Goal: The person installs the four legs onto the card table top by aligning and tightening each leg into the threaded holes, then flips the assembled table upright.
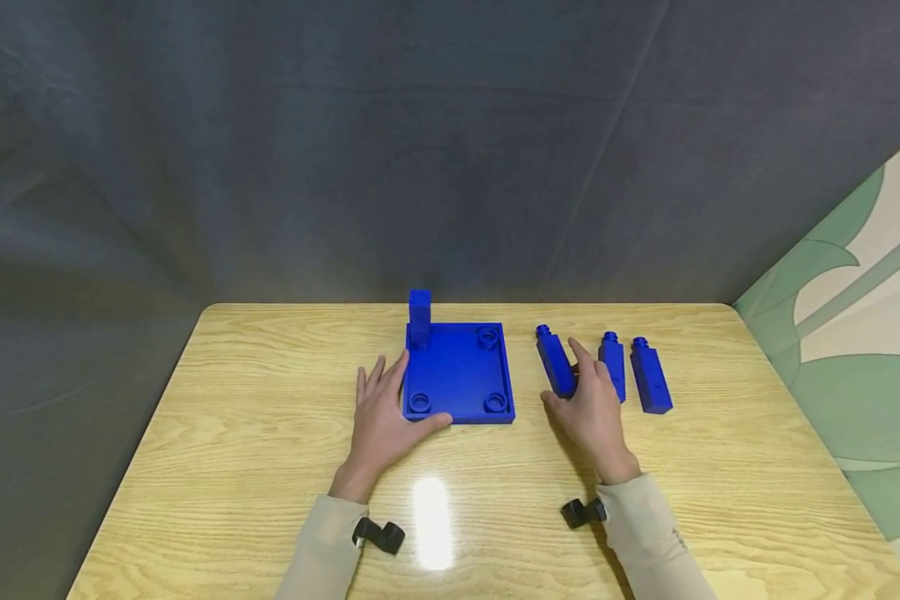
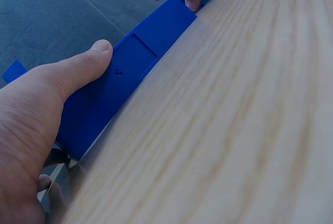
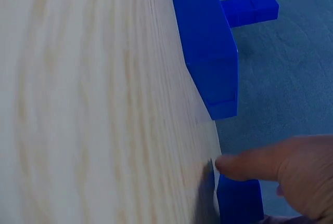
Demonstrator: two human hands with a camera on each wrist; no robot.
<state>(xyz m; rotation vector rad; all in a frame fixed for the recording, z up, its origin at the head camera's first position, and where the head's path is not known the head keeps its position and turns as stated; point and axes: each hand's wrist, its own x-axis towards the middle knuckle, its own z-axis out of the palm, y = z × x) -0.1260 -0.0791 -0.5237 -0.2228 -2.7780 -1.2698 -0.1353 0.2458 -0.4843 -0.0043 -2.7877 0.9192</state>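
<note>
A blue square base [image 1: 461,367] with a raised rim lies flat on the wood-grained tabletop [image 1: 270,467], in front of the person and slightly left of the right hand [image 1: 596,417]. In its far-left corner an upright leg [image 1: 420,315] stands, square in section. The other three corners carry round fittings: a far-right socket [image 1: 488,337], a near-left socket [image 1: 420,403] and a near-right socket [image 1: 496,402]. The left hand [image 1: 381,429] braces the base at its near-left corner, spread wide, with the fingers extended along the left side and the thumb lying straight against the near edge. The left wrist view shows a recessed rectangle on that near wall. To the right of the base, three loose blue legs with threaded far ends lie in a row: a left leg [image 1: 555,365], a middle leg [image 1: 611,363] and a right leg [image 1: 651,382]. The right hand is at the left leg, its thumb and forefinger parted on either side; whether they touch it cannot be told. The same hand covers part of the middle leg's left edge. Pale sleeves [image 1: 648,533] cover both forearms, each with a black wrist mount [image 1: 378,535]. A dark curtain [image 1: 390,150] hangs behind.
</note>
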